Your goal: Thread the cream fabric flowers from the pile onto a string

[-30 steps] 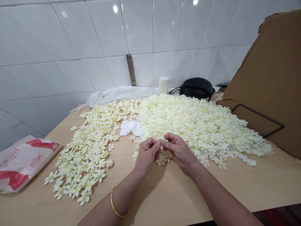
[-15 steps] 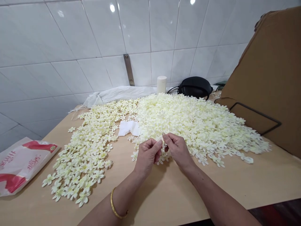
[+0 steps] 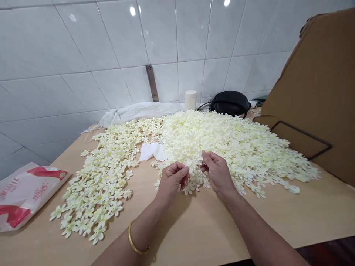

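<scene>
Head view. My left hand is curled, thumb and fingers pinched on one pale cream fabric flower, which sits between my hands. My right hand is also in a pinch, thumb and forefinger pressed close just beside that flower. Can't tell if they hold anything. Gold bangle on my left wrist.

Both hands are over the near edge of a big heap of cream five-petal fabric flowers, which lies on a light wooden table. Left of it is a thinner spread of the same cream flowers. A crumpled white paper tissue lies between the heap and the spread. White plastic bag with red print lies at the table's left edge.

Far edge: long white cloth along the wall, white cylindrical container upright, black zipped case beside it. Wall is glossy white tile with a vertical metal strip. Right side: brown cardboard sheet leaning up, thin black wire frame against it.
</scene>
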`<control>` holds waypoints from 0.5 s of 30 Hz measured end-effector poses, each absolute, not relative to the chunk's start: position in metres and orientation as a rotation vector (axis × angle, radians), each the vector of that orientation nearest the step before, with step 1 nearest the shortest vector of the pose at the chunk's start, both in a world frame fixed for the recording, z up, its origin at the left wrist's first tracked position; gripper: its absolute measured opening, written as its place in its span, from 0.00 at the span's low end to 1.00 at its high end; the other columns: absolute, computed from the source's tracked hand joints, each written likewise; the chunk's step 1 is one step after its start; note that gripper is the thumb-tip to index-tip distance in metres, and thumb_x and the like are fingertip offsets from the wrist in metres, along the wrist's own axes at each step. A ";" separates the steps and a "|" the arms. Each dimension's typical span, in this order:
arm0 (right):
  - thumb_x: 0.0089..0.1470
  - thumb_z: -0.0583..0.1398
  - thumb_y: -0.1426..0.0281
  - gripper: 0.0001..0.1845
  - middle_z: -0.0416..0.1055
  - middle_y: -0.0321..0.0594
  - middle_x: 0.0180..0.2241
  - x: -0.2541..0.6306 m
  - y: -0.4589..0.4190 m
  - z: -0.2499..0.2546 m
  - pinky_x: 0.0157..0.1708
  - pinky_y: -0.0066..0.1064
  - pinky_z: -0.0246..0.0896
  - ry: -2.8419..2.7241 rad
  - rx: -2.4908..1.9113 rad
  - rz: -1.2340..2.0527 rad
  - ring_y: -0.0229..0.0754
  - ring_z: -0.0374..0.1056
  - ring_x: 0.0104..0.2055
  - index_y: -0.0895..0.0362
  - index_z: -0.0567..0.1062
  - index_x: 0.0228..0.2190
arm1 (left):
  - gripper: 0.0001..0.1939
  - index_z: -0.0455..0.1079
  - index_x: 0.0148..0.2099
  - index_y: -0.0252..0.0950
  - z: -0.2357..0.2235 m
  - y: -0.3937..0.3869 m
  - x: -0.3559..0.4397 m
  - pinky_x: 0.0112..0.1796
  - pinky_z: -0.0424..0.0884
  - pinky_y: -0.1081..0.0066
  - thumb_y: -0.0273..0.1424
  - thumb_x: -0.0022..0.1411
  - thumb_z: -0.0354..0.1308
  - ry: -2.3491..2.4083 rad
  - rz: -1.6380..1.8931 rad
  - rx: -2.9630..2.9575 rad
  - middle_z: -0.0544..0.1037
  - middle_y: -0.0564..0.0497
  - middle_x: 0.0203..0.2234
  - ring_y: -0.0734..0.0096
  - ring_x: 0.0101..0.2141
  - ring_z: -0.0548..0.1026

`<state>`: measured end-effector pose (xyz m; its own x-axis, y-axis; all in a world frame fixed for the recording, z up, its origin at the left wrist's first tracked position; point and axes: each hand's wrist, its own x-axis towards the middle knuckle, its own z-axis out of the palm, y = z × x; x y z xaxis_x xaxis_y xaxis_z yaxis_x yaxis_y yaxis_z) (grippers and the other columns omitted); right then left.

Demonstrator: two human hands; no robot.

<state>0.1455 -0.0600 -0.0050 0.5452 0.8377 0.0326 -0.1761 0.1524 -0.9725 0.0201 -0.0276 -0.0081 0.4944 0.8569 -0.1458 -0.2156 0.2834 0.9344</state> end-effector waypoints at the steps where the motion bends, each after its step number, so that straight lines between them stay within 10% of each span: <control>1: 0.43 0.60 0.58 0.19 0.56 0.28 0.14 0.146 -0.060 -0.005 0.18 0.22 0.50 -0.698 -1.193 0.829 0.29 0.53 0.16 0.58 0.61 0.15 | 0.13 0.61 0.22 0.33 -0.008 -0.027 0.020 0.14 0.52 0.80 0.35 0.44 0.61 0.754 0.828 1.034 0.67 0.57 0.13 0.84 0.12 0.59; 15: 0.44 0.58 0.55 0.24 0.44 0.27 0.13 0.141 -0.063 -0.013 0.15 0.24 0.38 -1.030 -1.372 0.765 0.29 0.41 0.16 0.57 0.54 0.12 | 0.12 0.64 0.22 0.32 0.000 -0.030 0.022 0.20 0.63 0.79 0.29 0.37 0.65 0.680 0.757 0.763 0.73 0.51 0.14 0.80 0.15 0.68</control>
<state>0.1412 -0.0632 -0.0134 0.3920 0.9100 0.1353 0.1337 0.0891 -0.9870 0.0218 -0.0301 0.0000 0.5489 0.7947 -0.2591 -0.3425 0.4966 0.7975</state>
